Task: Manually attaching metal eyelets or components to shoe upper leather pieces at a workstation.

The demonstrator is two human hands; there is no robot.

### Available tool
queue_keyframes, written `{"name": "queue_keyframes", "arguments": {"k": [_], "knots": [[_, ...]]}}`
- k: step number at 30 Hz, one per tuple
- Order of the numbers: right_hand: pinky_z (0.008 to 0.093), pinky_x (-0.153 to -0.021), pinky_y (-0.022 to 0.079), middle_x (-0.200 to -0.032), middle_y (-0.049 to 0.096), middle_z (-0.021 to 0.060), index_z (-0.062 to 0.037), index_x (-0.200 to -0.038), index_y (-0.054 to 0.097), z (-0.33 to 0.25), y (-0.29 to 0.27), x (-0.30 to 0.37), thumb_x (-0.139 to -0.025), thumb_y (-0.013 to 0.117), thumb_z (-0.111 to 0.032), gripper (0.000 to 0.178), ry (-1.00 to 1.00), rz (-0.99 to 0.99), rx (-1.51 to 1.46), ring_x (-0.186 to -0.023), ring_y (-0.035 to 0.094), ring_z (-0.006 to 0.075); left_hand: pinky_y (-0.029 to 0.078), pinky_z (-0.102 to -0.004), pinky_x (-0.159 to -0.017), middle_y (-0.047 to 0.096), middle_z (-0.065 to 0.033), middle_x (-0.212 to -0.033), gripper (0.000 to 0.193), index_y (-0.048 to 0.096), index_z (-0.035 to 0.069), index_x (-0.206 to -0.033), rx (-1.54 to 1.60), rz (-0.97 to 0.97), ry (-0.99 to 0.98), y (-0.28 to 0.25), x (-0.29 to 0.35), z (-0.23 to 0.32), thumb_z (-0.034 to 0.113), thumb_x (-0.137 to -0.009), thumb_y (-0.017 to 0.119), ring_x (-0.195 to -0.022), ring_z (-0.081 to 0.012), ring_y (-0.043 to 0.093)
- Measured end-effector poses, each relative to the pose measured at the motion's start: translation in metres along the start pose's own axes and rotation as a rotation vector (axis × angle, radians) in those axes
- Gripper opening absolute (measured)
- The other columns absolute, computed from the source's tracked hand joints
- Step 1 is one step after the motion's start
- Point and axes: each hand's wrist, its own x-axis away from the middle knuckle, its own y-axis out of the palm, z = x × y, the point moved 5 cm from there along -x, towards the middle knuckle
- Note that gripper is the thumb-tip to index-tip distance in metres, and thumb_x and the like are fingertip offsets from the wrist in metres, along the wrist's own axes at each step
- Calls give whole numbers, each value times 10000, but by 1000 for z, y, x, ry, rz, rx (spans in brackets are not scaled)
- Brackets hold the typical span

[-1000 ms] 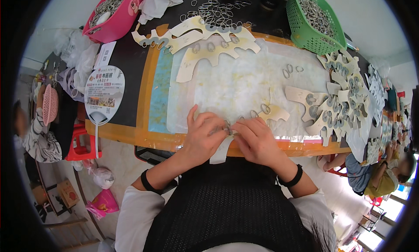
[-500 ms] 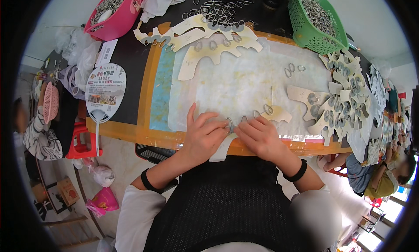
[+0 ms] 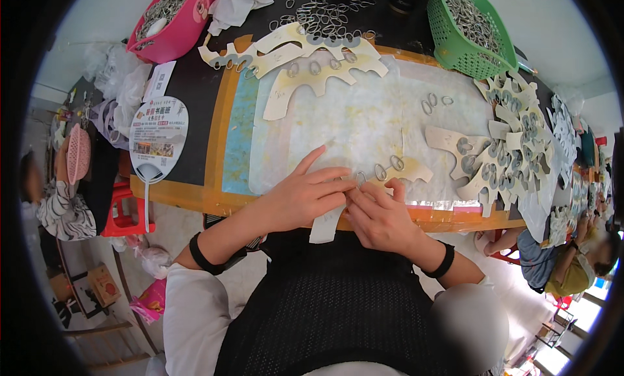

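At the table's near edge, a cream cut-out piece (image 3: pixel 325 226) with tab-like arms lies under my hands. My left hand (image 3: pixel 302 197) pinches it at the middle, with one finger stretched out away from the rest. Against those fingertips, my right hand (image 3: pixel 380 216) is closed on the same piece, its fingers bent. An oval metal ring (image 3: pixel 361 177) stands just beyond the meeting fingertips. Two more rings, one of them a metal ring (image 3: pixel 396 162), sit along the piece's right arm. What lies between the fingertips is hidden.
A pale stained sheet (image 3: pixel 325 129) covers the table middle. Beyond it lie cream pieces (image 3: pixel 312 80) and loose rings (image 3: pixel 325 15). Ring-filled baskets, one pink (image 3: pixel 179 34) and one green (image 3: pixel 452 57), stand at the back. Finished-looking pieces (image 3: pixel 510 148) pile up right; a fan (image 3: pixel 158 132) lies left.
My left hand has shifted slightly right, its fingers now reaching across to my right fingertips. My right hand has turned and moved slightly nearer to me. The ring by the left fingertips is now hidden.
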Motion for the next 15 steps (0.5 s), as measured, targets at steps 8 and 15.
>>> {"name": "queue_keyframes", "arguments": {"k": [8, 15], "knots": [[523, -879, 358, -1161, 603, 72, -80, -1123, 581, 0, 4, 0, -766, 656, -197, 384, 80, -24, -102, -1034, 543, 191, 225, -608, -1135, 693, -6, -967, 96, 642, 86, -909, -26, 35, 46, -7, 11, -5, 103, -815, 647, -1119, -195, 586], [532, -919, 347, -1119, 594, 34, -70, -1130, 617, -2, 0, -3, -762, 678, -206, 397, 88, 21, -109, -1013, 542, 181, 232, -628, -1115, 674, -19, -909, 131, 606, 62, -919, -42, 93, 58, 0, 30, -12, 45, -805, 669, -978, -184, 627]]}}
